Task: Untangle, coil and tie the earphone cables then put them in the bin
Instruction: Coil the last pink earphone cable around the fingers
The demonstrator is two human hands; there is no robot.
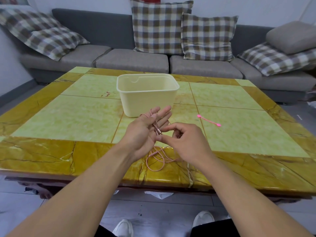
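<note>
A pink earphone cable (158,157) trails in loose loops on the table's near edge and runs up into my hands. My left hand (145,129) is held palm up with fingers straight, and turns of the cable lie wrapped around those fingers. My right hand (184,141) is just right of it, fingers curled, pinching the cable near the left palm. The cream plastic bin (147,98) stands behind my hands, with nothing visible inside it. A bright pink tie strap (209,120) lies flat on the table to the right of the bin.
The yellow and green tiled table (68,120) fills the middle of the view. A grey sofa (131,60) with checked cushions stands behind it. My shoes show on the grey floor below the table's near edge.
</note>
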